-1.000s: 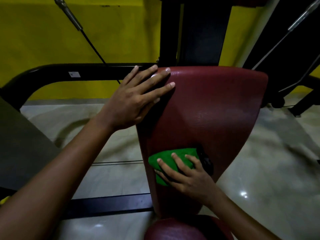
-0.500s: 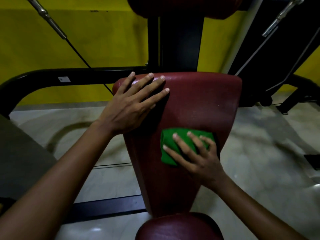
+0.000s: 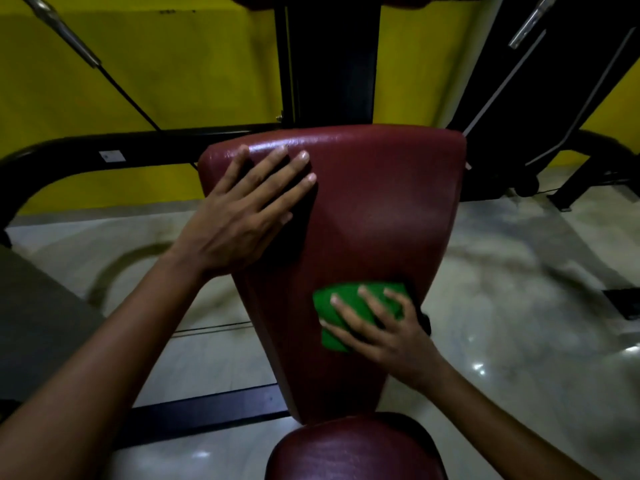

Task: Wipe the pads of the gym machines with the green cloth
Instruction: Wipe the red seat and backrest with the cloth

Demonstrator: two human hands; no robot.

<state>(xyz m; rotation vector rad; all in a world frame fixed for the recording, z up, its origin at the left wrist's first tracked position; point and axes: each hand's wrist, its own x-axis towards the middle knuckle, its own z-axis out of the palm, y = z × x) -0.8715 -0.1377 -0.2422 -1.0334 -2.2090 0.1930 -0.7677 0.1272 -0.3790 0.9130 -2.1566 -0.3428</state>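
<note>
A dark red back pad (image 3: 374,216) of a gym machine stands upright in front of me, wide at the top and narrow at the bottom. My left hand (image 3: 242,216) lies flat on its upper left corner, fingers spread, holding nothing. My right hand (image 3: 384,327) presses the folded green cloth (image 3: 346,306) against the pad's lower right part, near its right edge. Below, a dark red seat pad (image 3: 356,448) shows at the bottom edge.
A black curved frame bar (image 3: 104,154) runs behind the pad on the left, with a cable (image 3: 114,81) slanting down to it. A black upright column (image 3: 332,60) rises behind the pad. More black machine frames (image 3: 561,98) stand at the right. Pale glossy floor and yellow wall surround.
My right hand slid the green cloth up the pad from its lower part, then back down toward the right edge. My left hand stayed on the upper left corner.
</note>
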